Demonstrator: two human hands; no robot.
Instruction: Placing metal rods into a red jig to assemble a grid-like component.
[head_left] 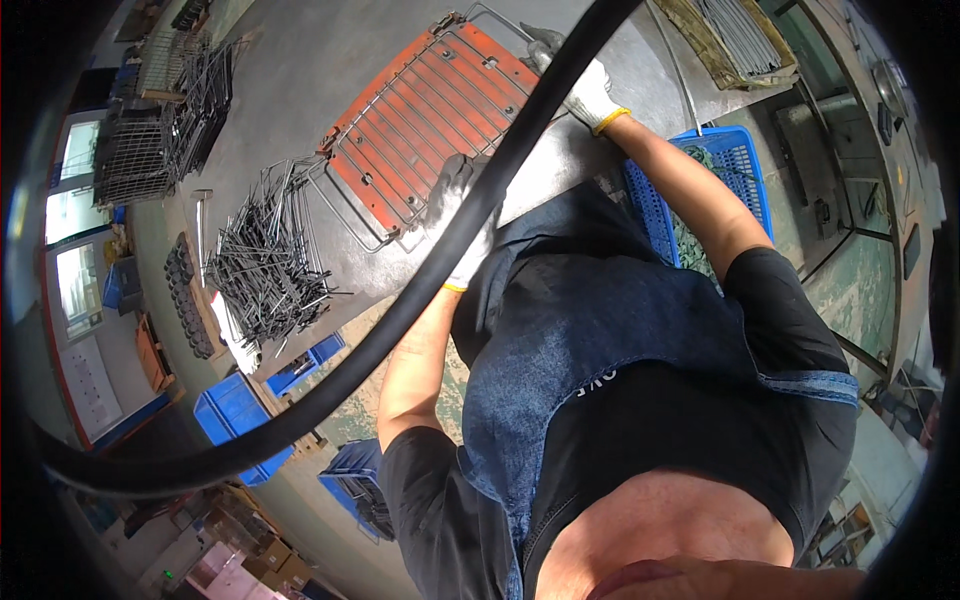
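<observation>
A wire rack [436, 100] of parallel rods lies over an orange-red jig plate [400, 185] on the metal table, its bent wire loops reaching past the left and far right ends. My left hand [452, 215], in a white glove with grey-blackened fingers, is closed on the rack's near edge. At the right end, my right hand [585, 90], gloved the same way, has its fingers closed about the rack's wire. A thick black cable [400, 310] crosses in front and hides parts of both hands and the near side of the plate.
Left on the table [345, 265] lies a heap of thin metal rods [270, 255], with wire grids [140, 155] farther left. A blue basket [752, 165] stands by my right arm, below a tray of rods [735, 40]. Blue bins [235, 415] sit below the table at left.
</observation>
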